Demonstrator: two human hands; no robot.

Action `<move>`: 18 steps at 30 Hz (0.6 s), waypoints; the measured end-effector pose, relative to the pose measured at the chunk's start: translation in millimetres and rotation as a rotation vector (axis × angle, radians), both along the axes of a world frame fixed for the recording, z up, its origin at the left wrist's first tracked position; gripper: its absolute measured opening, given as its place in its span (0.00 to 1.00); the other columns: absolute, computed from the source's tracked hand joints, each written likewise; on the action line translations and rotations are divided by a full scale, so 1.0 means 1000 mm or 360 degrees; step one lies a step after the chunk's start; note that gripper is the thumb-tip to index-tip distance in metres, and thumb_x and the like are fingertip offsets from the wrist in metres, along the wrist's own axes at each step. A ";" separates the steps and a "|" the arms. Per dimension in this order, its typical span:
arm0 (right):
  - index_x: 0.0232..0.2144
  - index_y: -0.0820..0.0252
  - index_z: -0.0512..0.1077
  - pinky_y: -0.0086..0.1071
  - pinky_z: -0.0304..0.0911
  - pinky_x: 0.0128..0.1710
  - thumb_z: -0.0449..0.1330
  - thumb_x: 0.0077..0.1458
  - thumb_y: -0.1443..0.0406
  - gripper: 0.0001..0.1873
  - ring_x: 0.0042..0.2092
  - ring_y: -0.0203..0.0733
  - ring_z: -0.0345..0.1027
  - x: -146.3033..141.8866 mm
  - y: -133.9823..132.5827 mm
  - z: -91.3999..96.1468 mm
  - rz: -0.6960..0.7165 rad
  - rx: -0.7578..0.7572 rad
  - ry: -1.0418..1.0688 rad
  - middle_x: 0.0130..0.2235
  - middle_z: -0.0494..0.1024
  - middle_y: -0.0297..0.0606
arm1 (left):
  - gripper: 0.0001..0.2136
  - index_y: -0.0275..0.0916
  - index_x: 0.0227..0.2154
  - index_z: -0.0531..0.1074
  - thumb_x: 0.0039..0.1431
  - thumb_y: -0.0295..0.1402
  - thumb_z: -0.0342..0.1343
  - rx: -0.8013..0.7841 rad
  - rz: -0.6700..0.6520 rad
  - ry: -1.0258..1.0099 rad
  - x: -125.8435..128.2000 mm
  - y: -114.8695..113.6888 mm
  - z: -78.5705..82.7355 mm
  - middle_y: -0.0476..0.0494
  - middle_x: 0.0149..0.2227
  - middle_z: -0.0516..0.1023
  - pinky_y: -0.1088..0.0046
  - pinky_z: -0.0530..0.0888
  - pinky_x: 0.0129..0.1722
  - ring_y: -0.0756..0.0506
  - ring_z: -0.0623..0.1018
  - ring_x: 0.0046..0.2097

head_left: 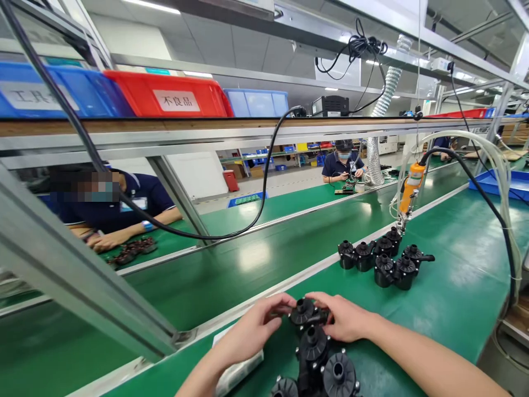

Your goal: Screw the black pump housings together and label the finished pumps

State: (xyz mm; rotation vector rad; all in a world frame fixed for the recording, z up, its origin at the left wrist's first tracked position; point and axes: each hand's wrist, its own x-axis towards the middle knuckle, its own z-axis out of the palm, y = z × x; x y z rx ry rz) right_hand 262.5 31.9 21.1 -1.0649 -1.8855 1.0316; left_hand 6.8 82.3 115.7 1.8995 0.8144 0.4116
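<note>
My left hand [252,331] and my right hand [345,317] both close their fingers on one black plastic pump housing [305,314] at the near edge of the green bench. Just in front of it stand more black pump housings [318,361], close together near the bottom of the view. A white block [237,372] lies under my left wrist.
Several black pump housings [382,259] cluster farther right on the bench. An orange electric screwdriver [409,190] hangs above them on cables. A green conveyor belt [231,264] runs past. Across it sit a person in dark blue [119,204] and another person [344,162]. Coloured bins [165,94] line the shelf.
</note>
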 end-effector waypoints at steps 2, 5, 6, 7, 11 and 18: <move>0.70 0.46 0.63 0.29 0.71 0.40 0.64 0.52 0.70 0.43 0.40 0.40 0.79 -0.002 -0.003 -0.003 0.0142 -0.0040 0.0080 0.51 0.83 0.35 | 0.14 0.41 0.41 0.79 0.54 0.32 0.53 0.0145 -0.0025 0.0254 -0.016 0.002 0.017 0.42 0.44 0.83 0.63 0.74 0.54 0.38 0.80 0.49; 0.64 0.53 0.70 0.31 0.72 0.44 0.62 0.56 0.65 0.32 0.45 0.43 0.79 -0.007 -0.004 -0.014 0.0172 -0.0102 0.0202 0.49 0.84 0.39 | 0.14 0.40 0.41 0.79 0.60 0.38 0.52 0.0335 0.0141 0.0467 -0.043 0.012 0.027 0.41 0.44 0.84 0.66 0.75 0.50 0.39 0.81 0.47; 0.61 0.56 0.73 0.33 0.72 0.45 0.62 0.57 0.64 0.28 0.47 0.44 0.79 -0.009 -0.001 -0.019 0.0143 -0.0125 0.0234 0.49 0.84 0.40 | 0.14 0.39 0.41 0.78 0.60 0.39 0.52 0.0396 0.0264 0.0529 -0.054 0.017 0.027 0.41 0.44 0.84 0.67 0.75 0.50 0.38 0.81 0.47; 0.57 0.58 0.75 0.34 0.72 0.46 0.61 0.58 0.63 0.25 0.47 0.45 0.79 -0.011 0.003 -0.024 0.0103 -0.0151 0.0259 0.49 0.84 0.42 | 0.15 0.38 0.42 0.78 0.58 0.39 0.53 0.0449 0.0401 0.0602 -0.065 0.021 0.025 0.39 0.44 0.84 0.66 0.75 0.49 0.38 0.81 0.47; 0.50 0.63 0.73 0.30 0.70 0.32 0.61 0.60 0.58 0.19 0.36 0.41 0.77 -0.026 0.041 -0.035 -0.0072 -0.0286 0.0277 0.41 0.83 0.44 | 0.28 0.36 0.50 0.77 0.43 0.39 0.65 0.0440 0.0720 0.0814 -0.107 0.034 0.013 0.31 0.49 0.82 0.61 0.75 0.48 0.30 0.80 0.50; 0.35 0.65 0.74 0.23 0.56 0.20 0.67 0.63 0.56 0.16 0.23 0.30 0.65 -0.080 0.111 0.001 0.0262 -0.0523 0.0083 0.30 0.79 0.34 | 0.32 0.42 0.46 0.81 0.29 0.32 0.72 0.0234 0.0541 0.0766 -0.114 0.038 -0.019 0.45 0.39 0.81 0.71 0.72 0.35 0.38 0.80 0.39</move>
